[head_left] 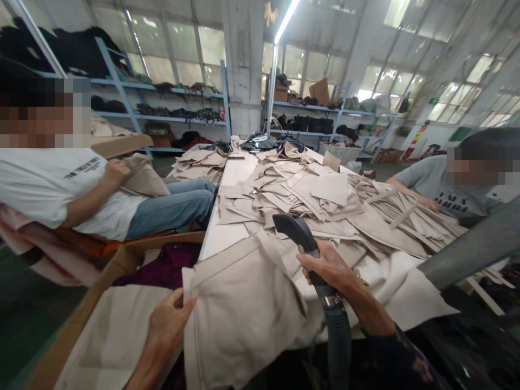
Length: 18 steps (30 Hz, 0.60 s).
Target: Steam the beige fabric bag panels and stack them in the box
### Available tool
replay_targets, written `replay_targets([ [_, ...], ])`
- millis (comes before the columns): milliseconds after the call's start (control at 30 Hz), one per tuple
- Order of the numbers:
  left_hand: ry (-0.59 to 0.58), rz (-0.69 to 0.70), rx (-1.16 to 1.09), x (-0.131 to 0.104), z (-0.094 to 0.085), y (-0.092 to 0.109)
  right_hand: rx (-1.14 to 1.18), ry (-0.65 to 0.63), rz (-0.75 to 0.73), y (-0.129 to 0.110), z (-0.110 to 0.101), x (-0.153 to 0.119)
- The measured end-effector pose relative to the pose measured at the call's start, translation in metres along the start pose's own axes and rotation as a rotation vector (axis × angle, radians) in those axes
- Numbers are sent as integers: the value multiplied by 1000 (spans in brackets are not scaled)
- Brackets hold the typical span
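My left hand pinches the left edge of a beige sewn fabric piece, thumb on top. The piece hangs over the near edge of the table, with a stitched seam along its top and left side. My right hand is wrapped round a black vacuum hose handle, its curved nozzle pointing up and left above the fabric. A ribbed hose runs down from a metal collar on the handle. Beneath my left forearm, another beige piece lies over a cardboard box.
Beige cut pieces and strips heap over the white table. Dark purple cloth sits in the box. One person sits at left holding fabric, another at right. A grey metal post slants in at right.
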<state>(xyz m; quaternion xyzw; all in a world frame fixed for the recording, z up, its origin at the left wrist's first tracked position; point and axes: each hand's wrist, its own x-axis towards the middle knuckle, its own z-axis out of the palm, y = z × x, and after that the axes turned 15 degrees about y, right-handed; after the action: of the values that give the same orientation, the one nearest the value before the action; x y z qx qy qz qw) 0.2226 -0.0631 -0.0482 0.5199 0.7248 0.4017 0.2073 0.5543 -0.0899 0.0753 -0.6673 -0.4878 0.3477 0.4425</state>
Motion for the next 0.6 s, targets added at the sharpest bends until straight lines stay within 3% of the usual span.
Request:
replay_targets([
  [67, 245, 244, 230, 17, -10, 12, 17, -38, 33, 8, -8, -8],
  [133, 375, 384, 278, 18, -4, 38, 11, -72, 80, 19, -11, -15],
  [167, 355, 383, 239, 14, 6, 54, 3, -81, 100, 23, -10, -18],
  [233, 138, 295, 158, 0, 37, 87, -4, -91, 126, 30, -7, -22],
  [333, 46, 296, 140, -15, 88, 119, 13, -115, 140, 34, -3, -27],
  [400, 34, 274, 36, -14, 113, 123, 24, -135, 142, 35, -3, -27],
  [467, 5, 248, -84, -5, 124, 117, 40, -162, 142, 35, -4, -26],
  [600, -70, 191, -149, 14, 122, 93, 82, -221, 135, 38, -1, -19],
])
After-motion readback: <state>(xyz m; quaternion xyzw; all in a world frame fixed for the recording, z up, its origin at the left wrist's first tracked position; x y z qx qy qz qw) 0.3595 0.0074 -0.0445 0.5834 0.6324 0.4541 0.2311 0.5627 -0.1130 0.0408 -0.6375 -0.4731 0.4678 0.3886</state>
